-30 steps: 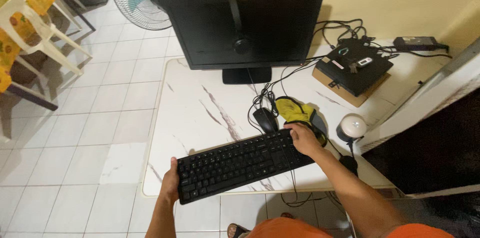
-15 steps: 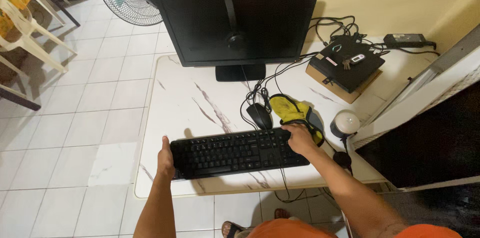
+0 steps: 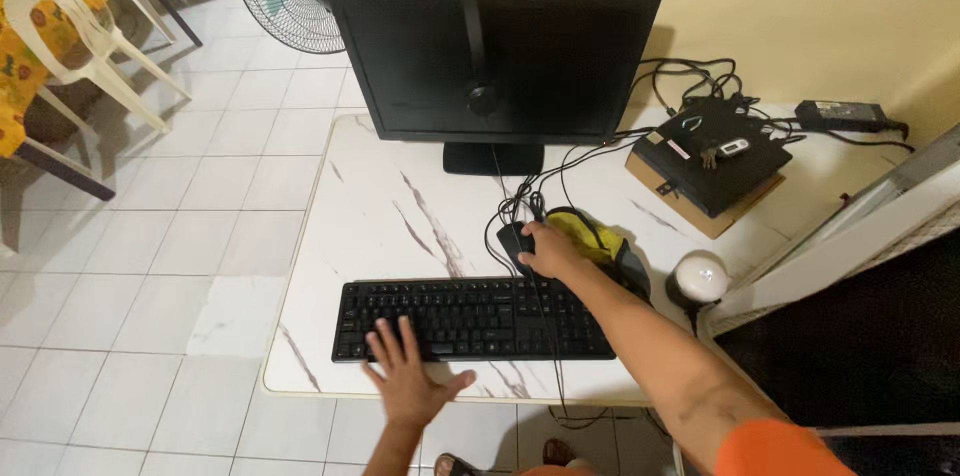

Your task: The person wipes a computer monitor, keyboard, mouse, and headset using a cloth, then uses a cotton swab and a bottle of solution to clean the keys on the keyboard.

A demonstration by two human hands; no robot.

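**Keyboard down, hands move on**

We have let go of the black keyboard (image 3: pixel 470 319); it now lies flat along the near edge of the marble counter (image 3: pixel 380 216). Our left hand (image 3: pixel 410 376) rests on its keys, fingers spread and released. Our right hand (image 3: pixel 550 248) has shifted up to cup the black mouse (image 3: pixel 513 238), just beyond the keyboard.

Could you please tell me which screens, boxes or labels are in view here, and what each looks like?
Monitor: back of the marble table, wide black rectangle, screen dark, headset hung over it.
Cardboard box: right of the monitor, flat, brown, under a black device.
Label: small white strip on that device.
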